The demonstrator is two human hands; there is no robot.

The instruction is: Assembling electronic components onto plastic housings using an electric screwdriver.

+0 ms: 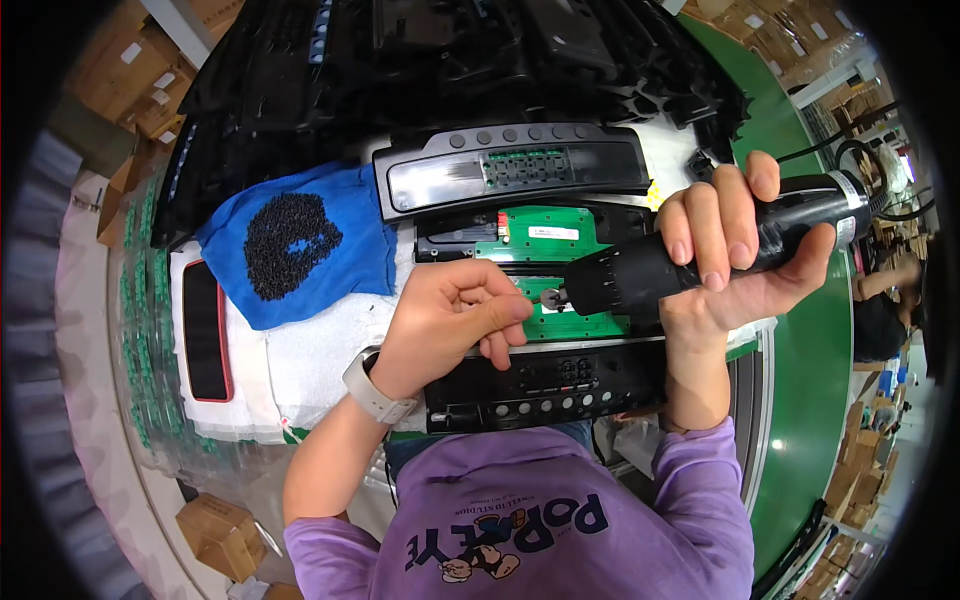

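My right hand [725, 235] is wrapped round a black electric screwdriver [625, 278], which lies nearly level with its tip toward the left. At that tip the thumb and fingers of my left hand [465, 310] are pinched together, close to the metal bit [553, 298]. Whatever they hold is too small to make out. Beneath the tool lie green circuit boards [545, 240], set in black plastic housings. Nearer to me is a black panel [545, 385] with a row of round buttons. Beyond the boards rests another black panel [430, 185] with buttons along its edge.
To the left, a blue cloth [375, 260] carries a heap of small black screws [285, 250]. A red-edged phone [208, 330] lies on the white table cover [255, 370]. Black plastic parts [450, 60] are piled at the back. A cable [860, 150] trails at the right.
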